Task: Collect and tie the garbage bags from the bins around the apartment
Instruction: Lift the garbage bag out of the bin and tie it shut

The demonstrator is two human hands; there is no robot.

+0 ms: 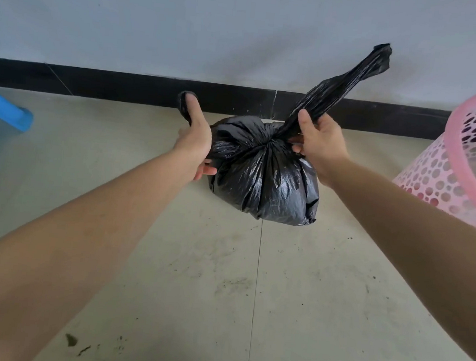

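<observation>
Both hands grip the black garbage bag [263,171] between them. On the left, my left hand [195,139] curls round one twisted end; on the right, my right hand [319,145] pinches the other strip at the knot. Beside it stands a pink basket [462,168].

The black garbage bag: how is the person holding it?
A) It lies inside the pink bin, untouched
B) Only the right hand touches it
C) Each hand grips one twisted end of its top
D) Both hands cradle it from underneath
C: the left hand grips one twisted end and the right hand grips the other, on either side of the gathered neck of the black garbage bag.
</observation>
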